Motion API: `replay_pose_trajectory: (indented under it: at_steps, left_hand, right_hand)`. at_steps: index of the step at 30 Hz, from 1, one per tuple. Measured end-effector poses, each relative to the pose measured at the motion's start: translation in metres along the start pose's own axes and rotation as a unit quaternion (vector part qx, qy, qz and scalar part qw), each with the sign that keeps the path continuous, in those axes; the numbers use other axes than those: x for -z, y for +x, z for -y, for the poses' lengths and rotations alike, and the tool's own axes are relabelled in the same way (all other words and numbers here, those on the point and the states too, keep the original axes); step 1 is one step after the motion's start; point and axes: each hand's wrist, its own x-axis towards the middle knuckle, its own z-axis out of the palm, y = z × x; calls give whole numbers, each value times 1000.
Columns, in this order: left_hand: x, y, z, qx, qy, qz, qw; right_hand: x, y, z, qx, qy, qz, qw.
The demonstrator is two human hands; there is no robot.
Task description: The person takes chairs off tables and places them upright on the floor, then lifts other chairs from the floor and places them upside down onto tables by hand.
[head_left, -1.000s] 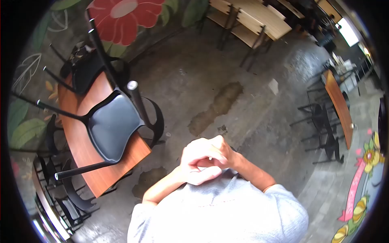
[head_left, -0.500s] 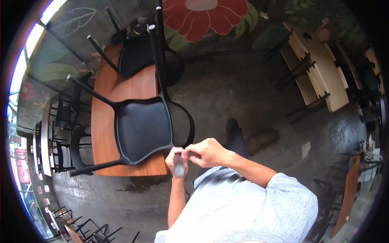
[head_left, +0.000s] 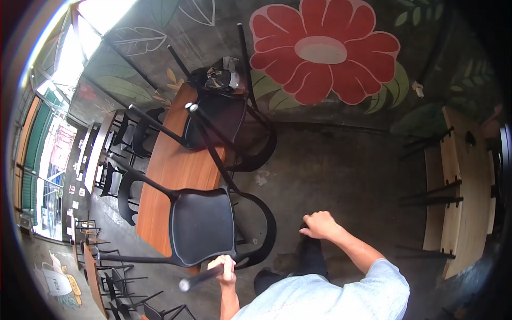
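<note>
An upside-down black chair (head_left: 202, 226) rests on the brown wooden table (head_left: 160, 176), its legs pointing up and outward. My left hand (head_left: 223, 268) is wrapped round one of its legs, and the pale-tipped end of that leg (head_left: 193, 281) sticks out beyond my fist. My right hand (head_left: 320, 225) hangs over the floor in front of my dark-trousered leg, apart from the chair. Its fingers are loosely bent, the thumb stands off from them, and nothing shows in it. A second upturned black chair (head_left: 216, 120) lies farther back on the same table.
Behind the far chair lies a dark and white plastic bag (head_left: 221, 79). A light wooden table (head_left: 465, 176) with benches stands at the right. More black chairs (head_left: 128, 186) and tables line the left side. A painted flower (head_left: 325, 50) covers the back wall.
My right hand has moved away from my left hand, out to the right over the floor. My left hand still grips the chair leg. The view has tilted up towards the wall.
</note>
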Motion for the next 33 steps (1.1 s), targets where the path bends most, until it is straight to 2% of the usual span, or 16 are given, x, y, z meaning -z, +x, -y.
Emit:
replay_pose_trajectory:
  at_steps: [7,8,9,11,12,13,15,17,18,21,23,25,26,29,31,33]
  left_hand:
    - [-39,-41,-72,0,-136,-166,977]
    - [-41,-48,-87,1,-147,-157,977]
    - [-41,-58,-98,-4,-170,-170,971]
    - [-47,-69,-131,-19,-144,-67,987]
    - [-53,-77,-144,-28,-134,-80,987]
    - [-61,-88,-154,-29,-148,-77,985]
    - [-67,-119,-166,-47,-154,-94,983]
    - [-54,-163,-174,-85,-203,-148,964]
    - [-44,-193,-176,-106,-210,-171,957]
    - [-59,-281,-180,-174,-247,-276,912]
    - [-78,-332,-173,-205,-287,-295,888]
    - [-102,-372,-157,-237,-326,-302,864]
    - [-115,-392,-148,-237,-360,-354,830]
    - [-137,-458,-114,-235,-361,-452,782]
    - [-154,-495,-92,-229,-321,-493,776]
    - [-175,-517,-81,-263,-400,-497,724]
  right_hand:
    - [-76,30,-119,-173,185,54,966]
    - [-106,37,-130,-267,257,38,928]
    - [-133,43,-140,-355,324,27,876]
    - [-170,54,-157,-437,617,155,635]
    - [-179,58,-156,-238,778,233,532]
    - [-183,58,-163,-229,770,248,541]
    - [-122,33,-151,-115,908,283,287]
    - [-78,8,-140,-1,884,293,365]
    - [-62,1,-139,3,898,325,297]
    - [20,-35,-113,46,879,328,342]
    - [62,-57,-101,127,834,426,327]
    - [80,-79,-82,49,844,464,264]
    - [102,-93,-69,-15,818,445,364]
    - [92,-100,-53,-44,771,534,344]
    - [95,-111,-39,-65,749,540,379]
    - [59,-102,-42,-170,701,639,268]
